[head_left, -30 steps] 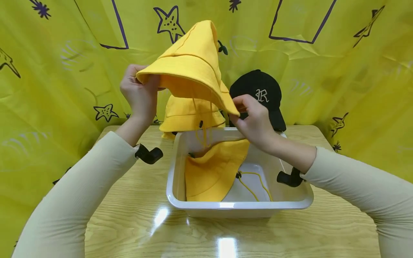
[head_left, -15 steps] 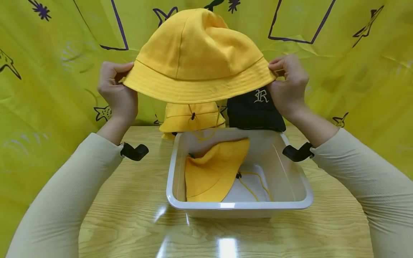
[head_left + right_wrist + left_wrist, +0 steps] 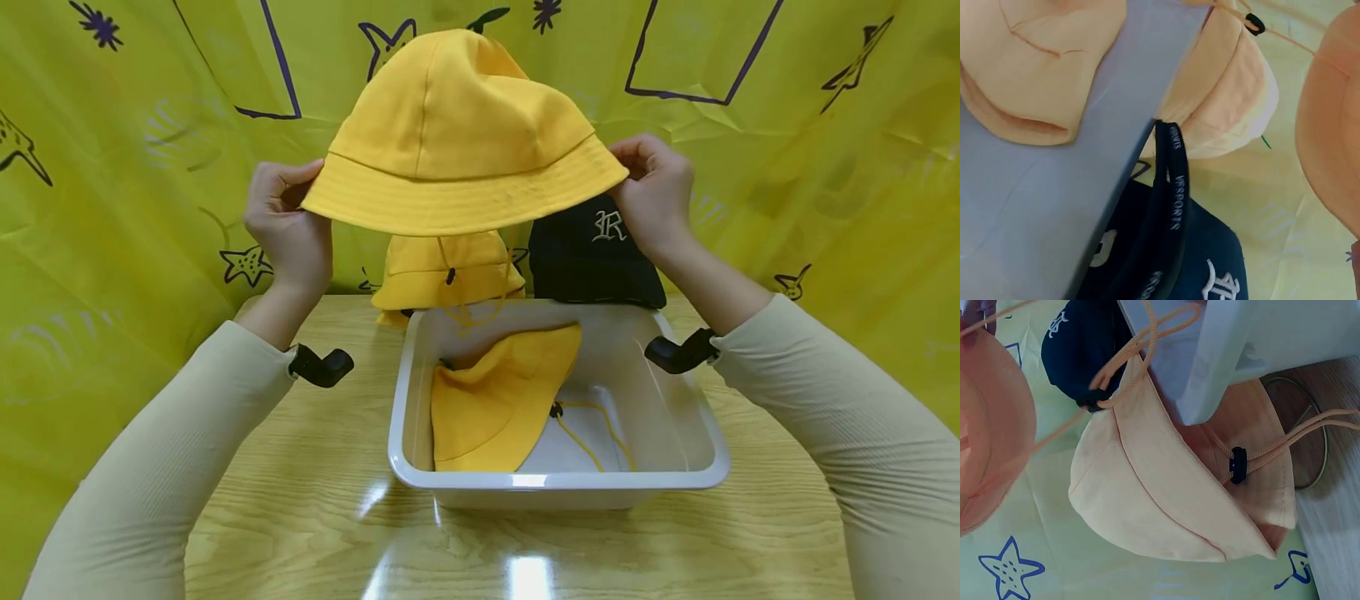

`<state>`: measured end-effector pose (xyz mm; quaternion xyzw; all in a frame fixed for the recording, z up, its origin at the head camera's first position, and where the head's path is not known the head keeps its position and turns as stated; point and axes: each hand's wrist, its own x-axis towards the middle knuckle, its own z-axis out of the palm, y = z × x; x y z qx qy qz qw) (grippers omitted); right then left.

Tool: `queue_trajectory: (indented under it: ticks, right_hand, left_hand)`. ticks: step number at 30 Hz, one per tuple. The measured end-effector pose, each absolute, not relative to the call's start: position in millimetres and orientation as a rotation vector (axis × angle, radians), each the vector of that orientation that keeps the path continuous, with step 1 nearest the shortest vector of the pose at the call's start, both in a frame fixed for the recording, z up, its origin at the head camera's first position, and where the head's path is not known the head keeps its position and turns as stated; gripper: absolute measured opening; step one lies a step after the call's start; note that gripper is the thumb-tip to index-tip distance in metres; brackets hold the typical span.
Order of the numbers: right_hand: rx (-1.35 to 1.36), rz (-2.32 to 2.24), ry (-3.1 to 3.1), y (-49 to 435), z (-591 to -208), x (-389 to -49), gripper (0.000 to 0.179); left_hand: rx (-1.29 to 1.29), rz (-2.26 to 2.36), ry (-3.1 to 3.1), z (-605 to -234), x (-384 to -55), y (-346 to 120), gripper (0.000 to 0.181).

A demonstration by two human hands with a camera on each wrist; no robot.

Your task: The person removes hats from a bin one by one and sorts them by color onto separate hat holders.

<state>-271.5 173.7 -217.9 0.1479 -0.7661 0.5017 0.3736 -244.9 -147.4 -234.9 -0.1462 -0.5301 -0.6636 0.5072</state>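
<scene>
Between both hands a yellow bucket hat (image 3: 450, 133) is stretched above the bin, with a green leaf on its crown and a chin cord hanging below. My left hand (image 3: 288, 221) pinches the left side of its brim. On the right side my right hand (image 3: 656, 192) pinches the brim too. A second yellow bucket hat (image 3: 502, 400) lies folded in the left part of the white bin (image 3: 558, 480), its cord trailing over the bin floor. The left wrist view catches part of the held hat (image 3: 991, 425) at its left edge; the right wrist view has the held hat (image 3: 1332, 119) at its right edge.
Behind the bin stand more yellow bucket hats (image 3: 442, 279) and a black cap (image 3: 585, 267) with a pale letter. Black straps (image 3: 1175, 187) of the cap show in the right wrist view. A yellow curtain (image 3: 825, 208) with drawings hangs behind the wooden table (image 3: 315, 500).
The held hat has turned from a tilted side view to a wide front view, with the right hand moving up and outward. Over the last half second the hands came slightly closer together.
</scene>
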Motion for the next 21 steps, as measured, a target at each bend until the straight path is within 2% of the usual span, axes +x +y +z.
queue_trajectory:
  ticks: [3,7,14,18,21]
  right_hand:
    - [0.406,1.255,-1.884,170.6,-215.6,-272.5,0.004]
    - [0.439,1.297,-1.677,161.7,-208.1,-273.0,0.013]
    - [0.462,1.378,-1.493,138.5,-183.8,-264.9,0.02]
    - [0.47,1.34,-1.487,135.8,-176.0,-270.5,0.018]
    - [0.506,1.23,-1.495,135.4,-175.3,-275.3,0.011]
  left_hand:
    - [-0.337,-1.75,-1.282,-233.1,-244.7,-147.6,0.012]
    - [-0.3,-1.881,-1.416,-228.9,-245.6,-146.3,0.012]
    - [-0.115,-1.616,-1.964,-218.7,-250.5,-141.3,0.019]
    - [-0.213,-1.678,-2.008,-215.6,-247.5,-140.1,0.035]
    - [-0.309,-1.514,-2.066,-212.2,-240.9,-137.3,0.041]
